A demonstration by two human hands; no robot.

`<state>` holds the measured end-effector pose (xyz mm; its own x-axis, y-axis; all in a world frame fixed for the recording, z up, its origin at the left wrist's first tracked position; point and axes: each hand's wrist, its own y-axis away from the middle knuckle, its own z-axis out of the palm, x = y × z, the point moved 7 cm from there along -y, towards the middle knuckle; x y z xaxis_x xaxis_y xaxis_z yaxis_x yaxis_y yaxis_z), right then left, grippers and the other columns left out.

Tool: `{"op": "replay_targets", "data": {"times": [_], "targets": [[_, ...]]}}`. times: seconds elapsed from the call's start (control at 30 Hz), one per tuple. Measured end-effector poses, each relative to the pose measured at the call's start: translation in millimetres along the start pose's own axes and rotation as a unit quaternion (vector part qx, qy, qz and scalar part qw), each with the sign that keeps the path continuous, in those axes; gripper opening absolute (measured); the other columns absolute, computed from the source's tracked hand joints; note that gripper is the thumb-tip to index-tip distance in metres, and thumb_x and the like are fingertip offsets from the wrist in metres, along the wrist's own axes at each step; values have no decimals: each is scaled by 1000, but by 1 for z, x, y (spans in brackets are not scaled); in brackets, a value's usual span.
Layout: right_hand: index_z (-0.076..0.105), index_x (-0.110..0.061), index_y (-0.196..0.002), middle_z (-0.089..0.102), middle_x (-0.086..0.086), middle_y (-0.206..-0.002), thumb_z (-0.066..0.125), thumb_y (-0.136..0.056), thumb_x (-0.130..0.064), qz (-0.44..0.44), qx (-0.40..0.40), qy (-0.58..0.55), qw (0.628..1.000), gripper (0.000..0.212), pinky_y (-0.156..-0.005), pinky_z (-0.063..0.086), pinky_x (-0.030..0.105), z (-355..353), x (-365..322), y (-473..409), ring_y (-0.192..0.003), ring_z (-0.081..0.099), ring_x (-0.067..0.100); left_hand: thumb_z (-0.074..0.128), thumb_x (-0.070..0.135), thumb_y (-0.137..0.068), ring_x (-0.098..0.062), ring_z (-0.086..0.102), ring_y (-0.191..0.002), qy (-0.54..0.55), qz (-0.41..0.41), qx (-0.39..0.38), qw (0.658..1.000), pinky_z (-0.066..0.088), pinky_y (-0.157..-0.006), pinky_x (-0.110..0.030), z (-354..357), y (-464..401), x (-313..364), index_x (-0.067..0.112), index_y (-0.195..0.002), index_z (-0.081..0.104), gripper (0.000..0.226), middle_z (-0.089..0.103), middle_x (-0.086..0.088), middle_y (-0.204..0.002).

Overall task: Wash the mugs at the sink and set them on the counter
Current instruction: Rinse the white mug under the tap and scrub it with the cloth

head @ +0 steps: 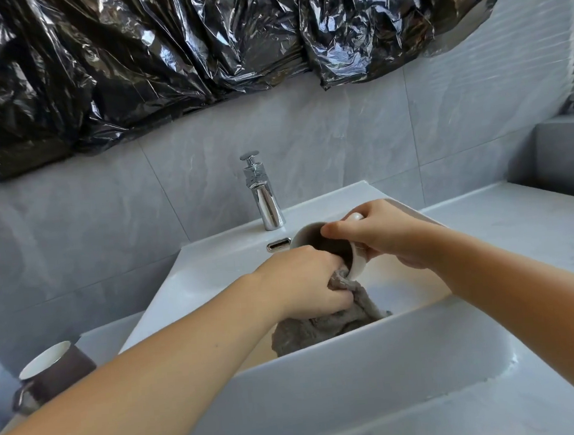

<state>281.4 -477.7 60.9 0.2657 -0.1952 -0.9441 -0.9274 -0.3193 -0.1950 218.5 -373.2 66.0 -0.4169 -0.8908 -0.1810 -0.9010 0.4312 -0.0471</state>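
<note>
Grey-tiled washroom, white sink. Over the sink, right hand grips tilted mug; left hand pinches cloth at its rim. Wet ceramic: slippery, fragile; hold body or handle.

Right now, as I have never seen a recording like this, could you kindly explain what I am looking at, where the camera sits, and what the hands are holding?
There is no machine here: a person is washing mugs with bare hands. The single picture comes from a wide-angle camera worn on the person's head, looking forward and down, so both forearms reach in from the bottom edge.

The right hand holds a white mug, tipped on its side over the white sink. The left hand grips a grey cloth and pushes it into the mug's mouth; the rest of the cloth hangs into the basin.

Behind stands a chrome tap; I see no water running. On the left, beside the sink, a dark mug with a white inside stands upright. The grey counter runs off to the right. Black plastic sheeting covers the wall above.
</note>
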Motion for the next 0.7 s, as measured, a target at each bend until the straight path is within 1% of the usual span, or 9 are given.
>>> {"op": "replay_targets", "data": {"times": [0.1,0.17,0.27,0.33,0.4,0.5,0.57,0.63,0.7], "targets": [[69,2,-93,65,4,-72,78,-82,-34,9,-1,29,1000,38,-51,50,19,-2,2,0,-54,61,7,57,46,-83,-19,54,-70,-31,13,-32,999,41,-56,-31,0,2,3,24,-76,49,25,55,7,-70],[68,-3,-87,64,1,-68,77,-84,-32,12,3,24,1000,31,-48,48,17,-3,3,-1,-49,60,3,57,44,-81,-20,55,-68,-61,39,-15,997,40,-54,-31,-7,9,2,21,-76,50,24,57,4,-71],[65,-7,-80,63,-6,-57,75,-86,-32,7,5,0,1000,27,-49,47,18,-3,4,-3,-49,60,4,57,38,-82,-19,57,-85,-146,106,40,983,34,-56,-31,-16,24,-3,26,-90,54,14,62,6,-91],[67,-6,-82,64,-6,-59,75,-86,-32,4,-4,-24,1000,27,-52,49,20,0,4,-3,-53,62,6,56,28,-87,-18,55,-103,-201,108,58,972,33,-62,-30,-13,27,-7,29,-112,55,25,61,8,-109],[67,-5,-90,64,-3,-66,77,-84,-36,0,-12,-37,999,33,-57,50,24,3,2,-3,-59,63,9,49,14,-87,-22,58,-103,-236,130,103,958,33,-60,-31,-6,27,-2,25,-119,56,35,63,3,-108],[61,-4,-112,70,5,-95,79,-79,-47,20,-38,-84,996,58,-67,56,26,5,6,-4,-80,70,15,35,11,-72,-24,63,-68,-219,150,193,945,31,-44,-25,-4,29,3,16,-94,68,40,65,1,-75],[56,-12,-124,67,11,-117,75,-81,-50,50,-73,-96,991,60,-86,58,37,9,11,-2,-100,69,24,34,12,-70,-25,60,-59,-188,141,260,937,35,-40,-25,-9,30,0,15,-84,66,36,62,-1,-67],[55,-20,-125,65,10,-120,70,-87,-46,40,-89,-80,992,47,-96,55,43,11,9,-2,-107,67,28,49,10,-71,-26,58,-55,-164,107,292,936,32,-42,-24,-18,30,-1,14,-80,63,17,60,-2,-65],[59,-20,-124,68,10,-117,66,-92,-41,5,-66,-81,995,39,-90,59,43,8,2,-4,-103,69,26,67,9,-70,-27,59,-58,-118,80,302,943,28,-48,-25,-24,27,1,15,-81,61,14,62,-2,-67]]}}
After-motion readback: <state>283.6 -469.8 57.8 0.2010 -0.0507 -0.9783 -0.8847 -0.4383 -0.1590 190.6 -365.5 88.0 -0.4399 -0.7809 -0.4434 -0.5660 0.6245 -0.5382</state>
